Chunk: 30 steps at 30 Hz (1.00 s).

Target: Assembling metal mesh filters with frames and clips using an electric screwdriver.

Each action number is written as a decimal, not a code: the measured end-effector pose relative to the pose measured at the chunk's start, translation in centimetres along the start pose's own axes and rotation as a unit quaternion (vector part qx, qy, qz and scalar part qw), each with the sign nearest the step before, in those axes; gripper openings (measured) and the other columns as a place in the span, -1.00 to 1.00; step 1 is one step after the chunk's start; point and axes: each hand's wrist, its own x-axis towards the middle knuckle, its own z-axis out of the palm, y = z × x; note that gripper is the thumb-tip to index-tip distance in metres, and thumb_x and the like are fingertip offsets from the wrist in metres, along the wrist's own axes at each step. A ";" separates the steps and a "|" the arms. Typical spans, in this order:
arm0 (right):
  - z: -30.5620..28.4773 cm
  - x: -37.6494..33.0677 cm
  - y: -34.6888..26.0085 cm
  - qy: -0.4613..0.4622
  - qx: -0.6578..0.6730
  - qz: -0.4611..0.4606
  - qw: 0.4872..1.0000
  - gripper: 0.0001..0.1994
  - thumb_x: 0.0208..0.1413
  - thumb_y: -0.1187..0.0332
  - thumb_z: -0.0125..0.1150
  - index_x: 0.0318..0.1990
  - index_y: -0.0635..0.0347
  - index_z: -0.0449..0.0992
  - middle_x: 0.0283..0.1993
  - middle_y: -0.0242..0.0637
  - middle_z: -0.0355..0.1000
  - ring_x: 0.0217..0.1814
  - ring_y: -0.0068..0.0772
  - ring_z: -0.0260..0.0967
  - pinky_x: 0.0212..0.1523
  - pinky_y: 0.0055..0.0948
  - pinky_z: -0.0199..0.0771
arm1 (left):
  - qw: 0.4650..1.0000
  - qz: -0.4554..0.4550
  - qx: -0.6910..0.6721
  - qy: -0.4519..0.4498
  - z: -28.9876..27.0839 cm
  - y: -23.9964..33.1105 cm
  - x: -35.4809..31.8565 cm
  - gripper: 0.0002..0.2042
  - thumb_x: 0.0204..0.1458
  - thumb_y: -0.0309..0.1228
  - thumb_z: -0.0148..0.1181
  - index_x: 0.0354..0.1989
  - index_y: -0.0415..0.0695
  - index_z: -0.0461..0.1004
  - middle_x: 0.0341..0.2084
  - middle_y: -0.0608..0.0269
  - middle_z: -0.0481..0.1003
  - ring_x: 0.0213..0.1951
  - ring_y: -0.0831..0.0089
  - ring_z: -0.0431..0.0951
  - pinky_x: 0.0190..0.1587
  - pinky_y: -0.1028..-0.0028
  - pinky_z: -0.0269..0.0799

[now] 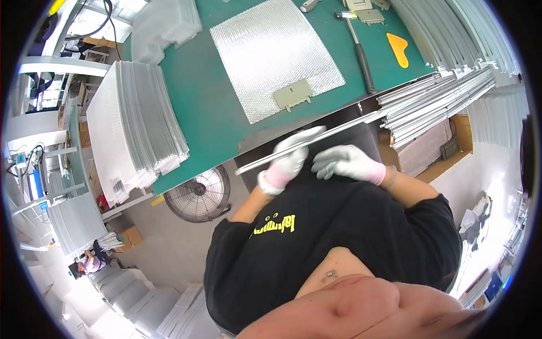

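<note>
My left hand (291, 153), in a white glove with a pink cuff, grips a long thin metal strip (339, 128) in front of the table edge. The strip slants up to the right, its far end by a pile of similar strips (435, 101). My right hand (349, 163), gloved too, hangs just below the strip, apart from it. Its fingers are loosely bent and apart, with nothing seen in them. On the green table top (197, 113) beyond lies a silvery mesh sheet (271, 51), with a beige plastic plate (292, 95) on its near edge.
A hammer (361, 59) and an orange scraper (398, 50) lie right of the sheet. Mesh panels (135, 121) stand stacked at the left, more (164, 28) behind. A floor fan (197, 193) stands below the table's left edge. An open cardboard box (463, 135) sits at the right.
</note>
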 end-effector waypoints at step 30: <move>-7.4 8.7 -7.1 0.153 0.007 -0.239 0.959 -0.69 0.40 0.12 -0.01 -0.11 0.22 0.43 -0.22 -0.31 0.48 -0.21 -0.52 0.45 -0.14 -0.53 0.48 | 0.984 0.019 0.129 0.125 2.1 -3.4 -5.3 -0.51 0.26 -0.34 0.12 0.29 -0.25 0.19 0.10 0.01 0.42 0.18 0.16 0.41 0.26 0.22 0.28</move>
